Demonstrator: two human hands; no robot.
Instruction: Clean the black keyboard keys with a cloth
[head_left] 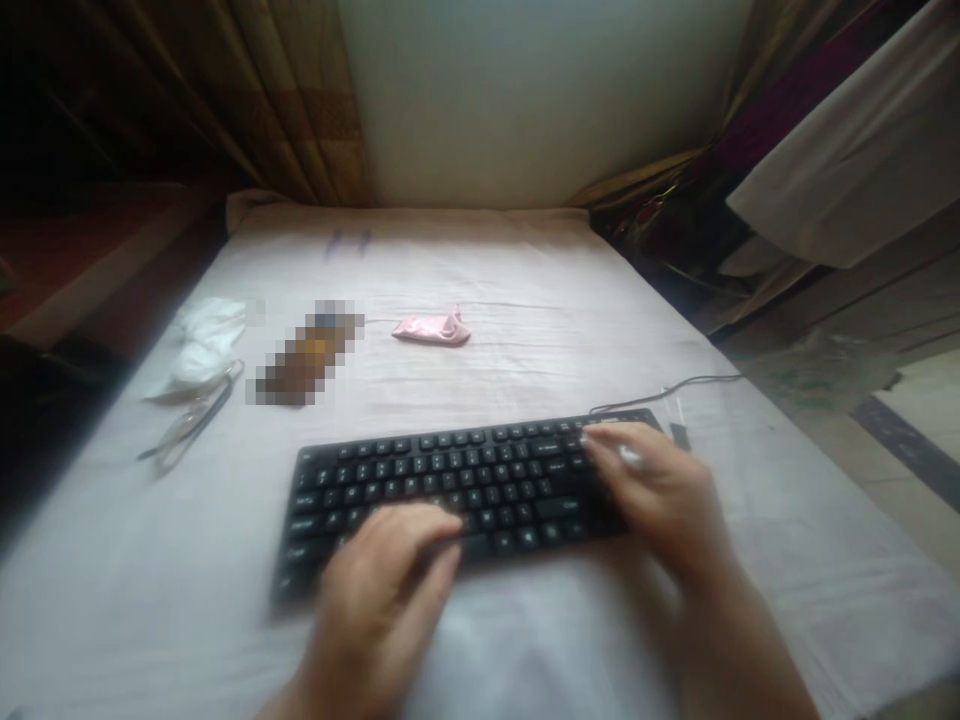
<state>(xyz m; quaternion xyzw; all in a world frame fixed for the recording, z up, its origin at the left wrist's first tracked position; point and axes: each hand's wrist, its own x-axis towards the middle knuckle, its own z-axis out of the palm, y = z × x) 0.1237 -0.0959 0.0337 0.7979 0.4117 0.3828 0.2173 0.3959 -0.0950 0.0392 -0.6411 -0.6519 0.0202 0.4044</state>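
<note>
Across the nearer part of the cloth-covered tabletop (pixel 510 265), between its left and right edges, lies a black keyboard (pixel 435 480), keys upward, its right end set slightly farther toward the far edge. Its cable (pixel 667 388) runs to the right edge. The left hand (pixel 379 585) is over the keyboard's near-left portion, fingers bent, with a narrow gap between thumb and forefinger at the space bar; whether it grips anything cannot be determined. The right hand (pixel 667 490) is at the keyboard's right end, nearly closed, thumb and forefinger close together, with a small white piece (pixel 630 457) held between them; blur prevents identification. Just beyond that hand lie thin white sticks (pixel 681 408). A pink pouch (pixel 431 328) rests beyond the keyboard, around mid-tabletop. Toward the left edge are eyeglasses (pixel 196 415), immediately beside a crumpled white item (pixel 206 340). A pixelated brown object (pixel 307 358) lies between these and the pouch.
</note>
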